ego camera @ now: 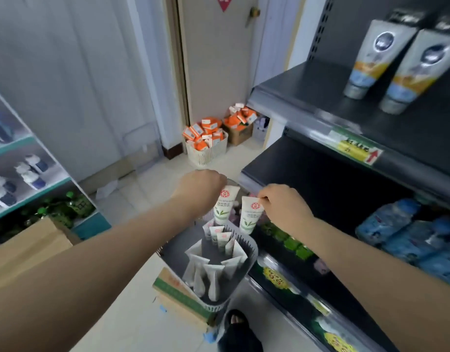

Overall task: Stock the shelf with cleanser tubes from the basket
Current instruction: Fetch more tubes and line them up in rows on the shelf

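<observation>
A grey basket [252,252] stands on a cardboard box and holds several white cleanser tubes [213,273]. Above it my left hand [203,186] grips one white tube with a red logo and green leaves [225,205] by its top end. My right hand [285,207] pinches a second such tube [250,214] by its top edge. Both tubes hang cap down over the basket's far end. The dark shelf [315,174] lies just right of my hands, its near left part bare.
The upper shelf [307,97] carries two grey and yellow tubes [371,59]. Blue packs [409,232] and green items fill the lower right shelf. A white basket of orange boxes [206,143] sits by the door. A cardboard box [28,247] and a shelf unit stand at left.
</observation>
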The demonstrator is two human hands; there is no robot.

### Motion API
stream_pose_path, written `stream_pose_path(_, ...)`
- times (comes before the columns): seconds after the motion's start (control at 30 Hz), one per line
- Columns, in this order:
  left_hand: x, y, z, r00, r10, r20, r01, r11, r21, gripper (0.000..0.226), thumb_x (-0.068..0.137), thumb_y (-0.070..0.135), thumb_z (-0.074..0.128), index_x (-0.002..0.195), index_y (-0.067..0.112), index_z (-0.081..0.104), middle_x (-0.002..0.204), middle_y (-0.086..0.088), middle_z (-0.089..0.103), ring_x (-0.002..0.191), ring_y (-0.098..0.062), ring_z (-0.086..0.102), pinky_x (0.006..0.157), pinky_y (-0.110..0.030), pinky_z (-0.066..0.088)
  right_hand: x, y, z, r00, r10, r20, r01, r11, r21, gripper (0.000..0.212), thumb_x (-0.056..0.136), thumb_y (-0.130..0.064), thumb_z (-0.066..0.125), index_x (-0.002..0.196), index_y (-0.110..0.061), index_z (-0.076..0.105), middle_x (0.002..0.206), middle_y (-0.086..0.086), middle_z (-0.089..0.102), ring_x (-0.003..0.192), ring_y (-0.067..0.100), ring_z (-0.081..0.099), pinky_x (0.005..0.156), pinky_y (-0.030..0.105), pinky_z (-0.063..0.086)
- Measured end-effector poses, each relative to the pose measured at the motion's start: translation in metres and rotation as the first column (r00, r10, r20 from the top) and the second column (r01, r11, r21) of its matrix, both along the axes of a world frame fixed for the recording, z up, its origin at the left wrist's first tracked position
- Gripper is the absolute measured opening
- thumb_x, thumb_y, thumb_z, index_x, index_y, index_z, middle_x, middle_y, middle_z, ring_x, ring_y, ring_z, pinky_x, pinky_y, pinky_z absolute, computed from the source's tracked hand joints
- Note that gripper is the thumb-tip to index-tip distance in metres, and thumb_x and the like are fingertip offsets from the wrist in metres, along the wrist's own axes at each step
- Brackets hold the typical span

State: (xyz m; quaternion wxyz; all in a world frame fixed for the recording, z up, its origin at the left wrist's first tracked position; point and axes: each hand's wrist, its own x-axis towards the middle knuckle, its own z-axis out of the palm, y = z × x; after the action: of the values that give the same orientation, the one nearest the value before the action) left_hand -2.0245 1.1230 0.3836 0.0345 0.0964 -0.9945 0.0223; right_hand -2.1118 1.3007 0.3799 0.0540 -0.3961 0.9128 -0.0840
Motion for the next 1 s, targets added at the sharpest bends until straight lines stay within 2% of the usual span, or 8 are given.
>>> stream_pose_path(0.17, -0.003, 0.041, 0.041, 0.989, -0.133, -0.062, 0.130, 0.990, -0.052, 0.019, 0.090, 0.011, 0.054, 0.104, 0.021, 0.064, 0.096, 0.000, 0.068, 0.084, -0.023, 0.066, 0.069, -0.040, 0.057, 0.017, 0.052, 0.046, 0.994, -0.110, -0.028, 0.107, 0.991, -0.084, 0.023, 0.093, -0.017, 0.044, 0.090, -0.013, 0.067, 0.097, 0.004, 0.066, 0.081, 0.024, 0.062, 0.070, 0.040, 0.054)
stream_pose_path(0.3, -0.010, 0.084, 0.071, 0.963, -0.253, -0.091, 0.249, 0.967, -0.051, 0.016, 0.092, 0.013, 0.052, 0.102, 0.020, 0.063, 0.094, 0.002, 0.068, 0.082, -0.019, 0.065, 0.069, -0.035, 0.056, 0.024, 0.099, 0.078, 0.979, -0.196, -0.054, 0.189, 0.975, -0.113, 0.025, 0.092, -0.017, 0.042, 0.091, -0.015, 0.067, 0.096, 0.001, 0.066, 0.080, 0.020, 0.062, 0.073, 0.041, 0.055)
stream_pose_path(0.43, -0.017, 0.130, 0.101, 0.932, -0.333, -0.140, 0.337, 0.942, 0.001, 0.019, 0.095, 0.014, 0.045, 0.096, 0.018, 0.063, 0.089, 0.001, 0.067, 0.075, -0.018, 0.061, 0.067, -0.034, 0.054, 0.032, 0.150, 0.110, 0.958, -0.281, -0.063, 0.270, 0.952, -0.142, 0.025, 0.092, -0.016, 0.044, 0.097, -0.017, 0.068, 0.100, -0.002, 0.066, 0.084, 0.018, 0.062, 0.076, 0.037, 0.055)
stream_pose_path(0.6, -0.031, 0.188, 0.128, 0.879, -0.436, -0.193, 0.449, 0.893, 0.032, 0.024, 0.097, 0.019, 0.041, 0.098, 0.015, 0.065, 0.095, -0.003, 0.069, 0.086, -0.023, 0.062, 0.073, -0.037, 0.053, 0.036, 0.217, 0.140, 0.924, -0.378, -0.052, 0.362, 0.912, -0.193, 0.026, 0.092, -0.015, 0.044, 0.094, -0.017, 0.070, 0.097, -0.001, 0.068, 0.081, 0.017, 0.061, 0.068, 0.029, 0.049)
stream_pose_path(0.73, -0.040, 0.236, 0.145, 0.826, -0.515, -0.230, 0.531, 0.847, 0.011, 0.023, 0.097, 0.024, 0.041, 0.095, 0.015, 0.062, 0.096, -0.005, 0.068, 0.088, -0.026, 0.061, 0.070, -0.034, 0.048, 0.039, 0.275, 0.160, 0.902, -0.425, -0.073, 0.395, 0.883, -0.254, 0.022, 0.092, -0.015, 0.047, 0.091, -0.017, 0.069, 0.097, -0.003, 0.067, 0.080, 0.014, 0.058, 0.068, 0.025, 0.041)
stream_pose_path(0.87, -0.047, 0.276, 0.165, 0.790, -0.553, -0.265, 0.576, 0.817, 0.010, 0.022, 0.096, 0.026, 0.042, 0.098, 0.019, 0.062, 0.099, 0.000, 0.066, 0.089, -0.023, 0.061, 0.072, -0.035, 0.049, 0.042, 0.323, 0.177, 0.887, -0.460, -0.044, 0.424, 0.847, -0.320, 0.019, 0.091, -0.015, 0.049, 0.092, -0.018, 0.068, 0.095, -0.004, 0.065, 0.083, 0.013, 0.059, 0.070, 0.025, 0.046)
stream_pose_path(1.0, -0.054, 0.334, 0.190, 0.759, -0.596, -0.261, 0.620, 0.785, 0.008, 0.021, 0.097, 0.025, 0.043, 0.099, 0.019, 0.063, 0.095, 0.002, 0.066, 0.085, -0.020, 0.060, 0.071, -0.034, 0.048, 0.040, 0.385, 0.198, 0.866, -0.497, -0.053, 0.444, 0.814, -0.374, 0.017, 0.091, -0.016, 0.052, 0.092, -0.018, 0.069, 0.092, -0.007, 0.063, 0.083, 0.011, 0.060, 0.060, 0.017, 0.041)
